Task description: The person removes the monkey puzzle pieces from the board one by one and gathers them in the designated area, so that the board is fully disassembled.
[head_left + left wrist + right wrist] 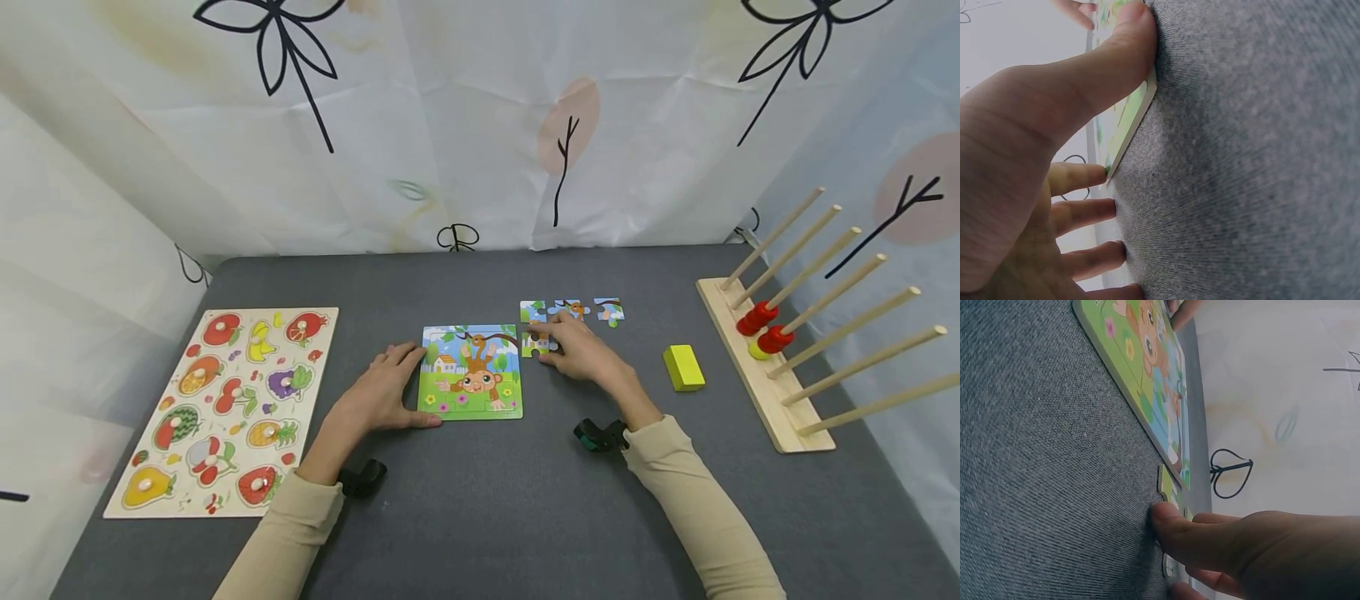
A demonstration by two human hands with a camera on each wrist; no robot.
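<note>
A jigsaw puzzle board [469,383] with a monkey picture lies flat in the middle of the table. My left hand [382,392] rests beside it, the thumb [1129,44] on its front edge and the index finger at its left edge; the other fingers touch the cloth. To the board's right, my right hand [581,350] pinches a loose puzzle piece [534,345] between thumb and index finger, low at the table. More puzzle pieces [610,310] lie behind that hand, some partly covered by it.
At left lies a fruit peg puzzle [247,392]. A yellow block [683,368] stands right of my right hand. Farther right is a wooden base [765,383] with several slanting pegs and red beads [774,339] on it. A patterned cloth [480,125] hangs behind the table.
</note>
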